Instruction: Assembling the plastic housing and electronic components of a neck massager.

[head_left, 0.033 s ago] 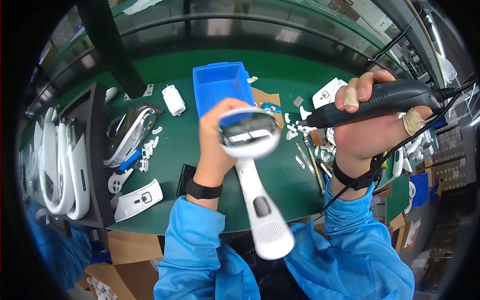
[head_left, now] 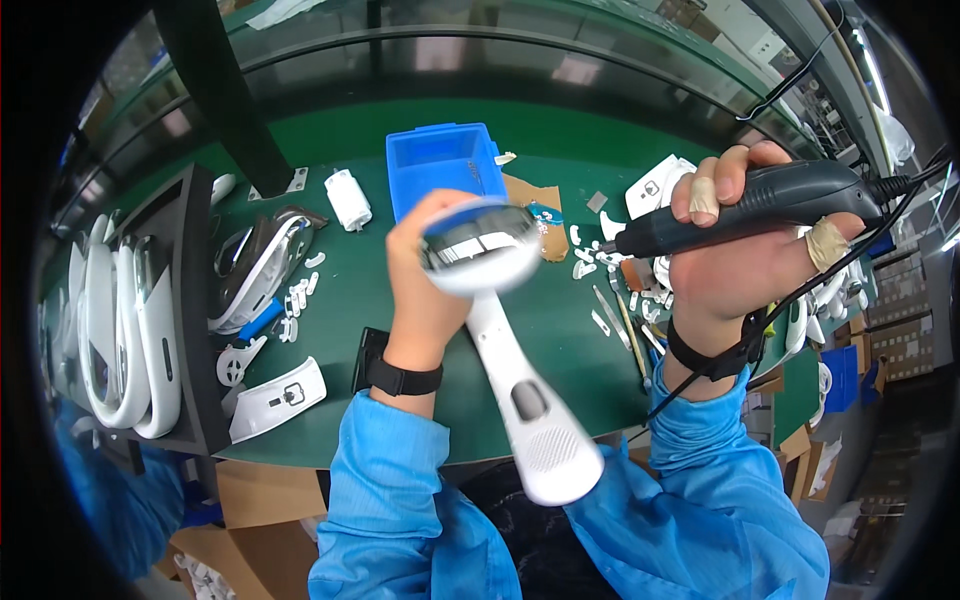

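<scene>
My left hand is closed around the head end of a white handheld appliance. Its rounded head has a glossy dark window, and its long handle slants down toward my lap, with an oval recess and a ribbed patch near the wide end. The head is slightly blurred. In my right hand lies a black corded electric screwdriver, fingers curled over its body. The tip points left, over small white parts and apart from the appliance. Tape wraps two of that hand's fingers.
A blue bin stands at the back of the green bench. A white cylindrical part sits left of it. Curved white housings rest in a dark tray at far left. Tweezers and thin tools lie at right; the screwdriver's cable trails down.
The appliance's head has shifted left and slightly up with my left hand, while its handle end has swung a little right and up. My right hand and the screwdriver have barely moved.
</scene>
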Motion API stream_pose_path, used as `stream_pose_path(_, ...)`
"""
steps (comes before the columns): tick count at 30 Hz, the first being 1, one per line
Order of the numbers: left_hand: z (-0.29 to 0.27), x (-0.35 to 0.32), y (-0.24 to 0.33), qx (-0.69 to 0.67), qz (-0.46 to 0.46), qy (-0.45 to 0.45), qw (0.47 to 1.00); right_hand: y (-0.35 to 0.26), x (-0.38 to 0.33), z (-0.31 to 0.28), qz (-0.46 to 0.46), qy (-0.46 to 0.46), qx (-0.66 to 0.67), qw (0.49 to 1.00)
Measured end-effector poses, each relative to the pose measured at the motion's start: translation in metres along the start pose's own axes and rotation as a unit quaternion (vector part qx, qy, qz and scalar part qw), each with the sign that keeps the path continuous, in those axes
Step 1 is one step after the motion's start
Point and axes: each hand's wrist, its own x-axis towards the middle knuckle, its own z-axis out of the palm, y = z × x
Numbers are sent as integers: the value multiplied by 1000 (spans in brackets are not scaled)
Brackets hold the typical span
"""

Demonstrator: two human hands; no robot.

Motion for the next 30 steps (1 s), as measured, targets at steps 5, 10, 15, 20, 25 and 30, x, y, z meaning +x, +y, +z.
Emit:
stream_pose_path(5,-2,8,10,-14,-102,106,989,6,-17,-5,46,-27,15,998)
stream_pose_path(10,3,0,6,-36,-124,57,990,21,-28,-14,110,-124,32,986)
stream_pose_path(15,25,-6,3,-5,-17,-1,1000,12,-53,-12,159,-247,89,952)
stream_pose_path(20,25,-15,0,-39,-58,-9,998,30,-77,-8,165,-288,83,940)
stream_pose_path(25,25,-16,-2,-42,-88,-2,995,44,-85,-8,174,-304,71,934)
stream_pose_path(30,28,-15,-4,-58,-85,-3,995,47,-87,-9,172,-291,47,940)
